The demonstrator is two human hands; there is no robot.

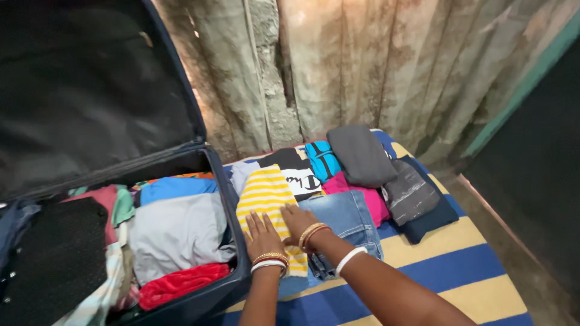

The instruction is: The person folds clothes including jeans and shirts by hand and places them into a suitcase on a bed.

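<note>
Both my hands lie flat on a folded yellow-and-white striped garment (264, 193) on the bed, just right of the open suitcase (232, 199). My left hand (263, 234) presses its lower part, fingers spread. My right hand (298, 221) rests at the garment's right edge, touching folded blue jeans (347, 217). Bangles circle both wrists. Neither hand grips anything.
The suitcase holds grey (175, 232), red (178, 282), blue and black clothes; its lid (90, 90) stands open. More folded clothes lie behind: black-and-white shirt (296, 172), teal item (322, 160), pink cloth (365, 196), grey tops (359, 154). Blue-and-yellow striped bedsheet (459, 265); rough wall behind.
</note>
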